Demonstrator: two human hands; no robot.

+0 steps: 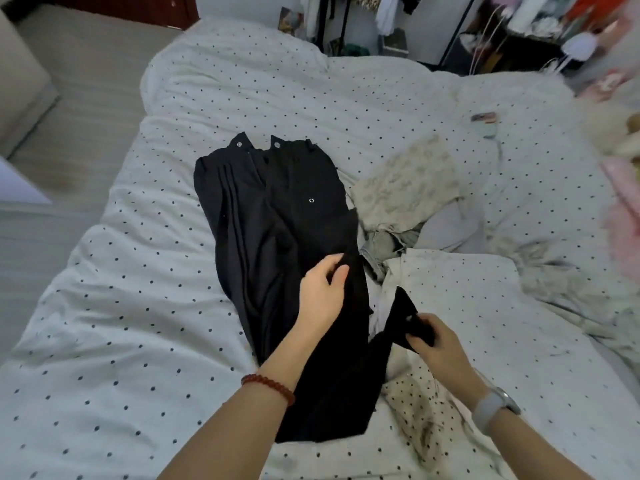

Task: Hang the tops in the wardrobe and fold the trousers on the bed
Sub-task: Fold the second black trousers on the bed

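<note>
Black pleated trousers [277, 216] lie lengthwise mid-frame on the white dotted bed [121, 306]. Left hand [320, 292] pinches a trouser fold at centre; right hand [436, 344], lower right, grips the black hem.

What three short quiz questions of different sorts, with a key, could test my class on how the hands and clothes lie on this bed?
1. True or false: the black trousers with metal snap buttons lie with their waistband on the end farthest from the person.
2. Multiple choice: the right hand grips A) a pale patterned garment, B) a loose end of black fabric, C) a phone.
3. Fill in: the left hand, on the arm with the red bead bracelet, grips the trousers' ___ edge.

Key: 1 true. 2 B. 3 right, the edge nearest the pale patterned garment on the white dotted duvet.
</note>
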